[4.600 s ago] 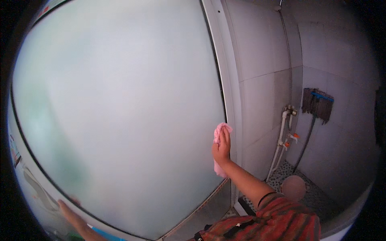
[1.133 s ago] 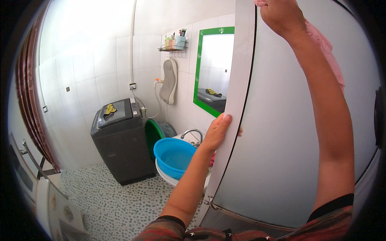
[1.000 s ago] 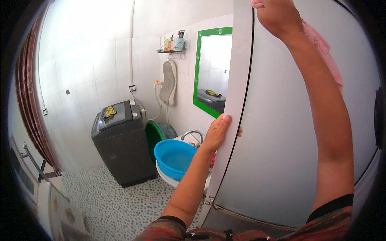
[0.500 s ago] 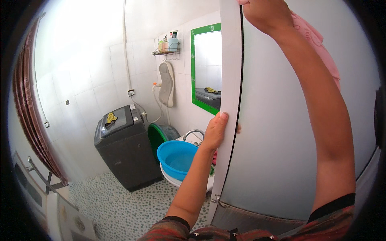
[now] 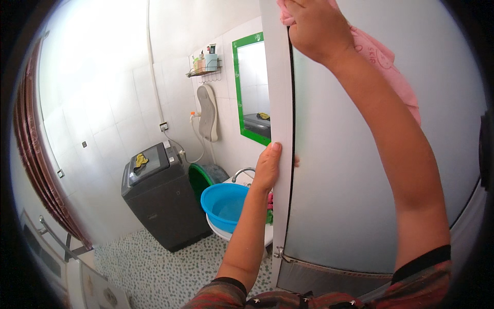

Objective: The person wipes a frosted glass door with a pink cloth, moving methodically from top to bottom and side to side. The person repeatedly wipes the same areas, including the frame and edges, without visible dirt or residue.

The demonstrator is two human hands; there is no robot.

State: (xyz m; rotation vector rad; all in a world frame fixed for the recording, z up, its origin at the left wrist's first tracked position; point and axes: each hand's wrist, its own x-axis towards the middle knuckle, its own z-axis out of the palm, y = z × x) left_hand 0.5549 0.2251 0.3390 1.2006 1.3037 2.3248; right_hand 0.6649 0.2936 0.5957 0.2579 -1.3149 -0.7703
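My left hand point(image 5: 267, 167) grips the white frame point(image 5: 280, 216) of a frosted glass door panel point(image 5: 339, 195), its fingers wrapped round the edge. A blurred fingertip shows through the glass. Higher up, my right hand point(image 5: 321, 31) is closed on a pink cloth point(image 5: 383, 59). One bunched end of the cloth rests against the frame near the top edge of the view, while the rest hangs behind my right forearm.
Left of the door, a blue basin point(image 5: 224, 206) sits on a white sink point(image 5: 218, 230) with a curved faucet point(image 5: 242, 173). Beyond are a green tub point(image 5: 198, 180), a dark washing machine point(image 5: 162, 206) with a yellow cloth point(image 5: 141, 161), a green-framed mirror point(image 5: 238, 87) and a wire shelf point(image 5: 206, 72).
The view has shifted slightly, so the door and room appear further left. My right hand with the pink cloth has come a little lower along the frame. My left hand keeps its grip.
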